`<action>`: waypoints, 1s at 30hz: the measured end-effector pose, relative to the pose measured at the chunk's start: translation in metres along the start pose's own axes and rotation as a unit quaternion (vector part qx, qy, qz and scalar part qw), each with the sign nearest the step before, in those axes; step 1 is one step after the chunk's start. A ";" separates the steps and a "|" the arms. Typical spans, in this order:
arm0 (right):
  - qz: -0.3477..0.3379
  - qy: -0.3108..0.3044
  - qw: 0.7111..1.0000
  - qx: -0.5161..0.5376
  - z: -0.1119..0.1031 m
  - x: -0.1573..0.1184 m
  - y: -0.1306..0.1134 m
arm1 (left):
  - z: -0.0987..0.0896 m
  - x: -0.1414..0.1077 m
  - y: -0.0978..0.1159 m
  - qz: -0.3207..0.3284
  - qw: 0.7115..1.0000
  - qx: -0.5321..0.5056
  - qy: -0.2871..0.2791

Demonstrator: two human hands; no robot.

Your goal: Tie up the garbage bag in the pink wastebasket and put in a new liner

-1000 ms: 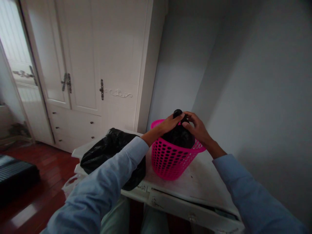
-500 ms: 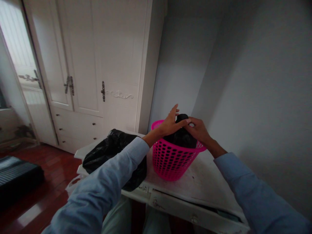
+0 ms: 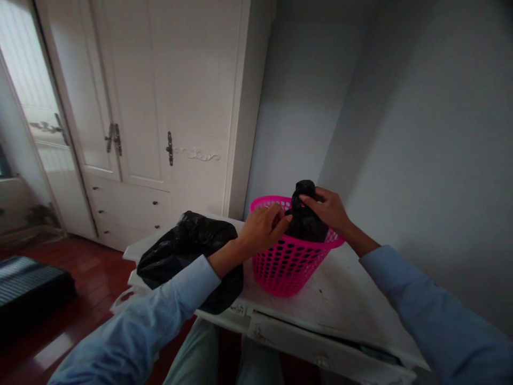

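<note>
A black plastic bag (image 3: 308,225) lies bunched inside a pink perforated basket (image 3: 280,267), its gathered top sticking up above the rim. My right hand (image 3: 329,209) pinches that gathered top from the right, thumb toward me. Over the basket's near left rim, my left hand (image 3: 262,229) has curled fingers, with thumb and forefinger closed at the bag's left edge. The palm side of this hand is hidden. Left of the basket, partly behind my left forearm, rests another black plastic bag (image 3: 184,243), large and crumpled.
Basket and large bag stand on a white dresser (image 3: 348,299) with a slightly pulled-out front drawer (image 3: 296,342). A white wardrobe (image 3: 200,107) rises behind, and a grey wall (image 3: 441,160) is at the right. On the red floor at left sits a dark box-shaped thing (image 3: 32,294).
My left hand has moved down and toward me, from the bag's top to the basket's near left rim, its fingers now curled. The bag's gathered top stands slightly higher in my right hand.
</note>
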State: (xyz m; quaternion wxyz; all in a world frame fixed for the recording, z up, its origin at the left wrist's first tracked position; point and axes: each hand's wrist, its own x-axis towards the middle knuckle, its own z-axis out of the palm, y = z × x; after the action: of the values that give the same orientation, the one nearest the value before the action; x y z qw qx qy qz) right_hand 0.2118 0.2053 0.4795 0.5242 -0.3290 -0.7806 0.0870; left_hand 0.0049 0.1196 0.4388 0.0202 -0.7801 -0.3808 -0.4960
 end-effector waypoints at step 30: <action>0.021 0.444 0.876 -0.184 -0.222 0.181 -0.053 | 0.014 0.004 -0.009 0.066 0.992 0.103 -0.040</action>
State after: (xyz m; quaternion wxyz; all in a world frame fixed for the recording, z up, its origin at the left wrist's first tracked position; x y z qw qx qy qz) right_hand 0.3413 0.2274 0.7396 0.7439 -0.4401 -0.4602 -0.2026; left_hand 0.0112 0.1339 0.4317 0.1180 -0.8167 -0.3780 -0.4197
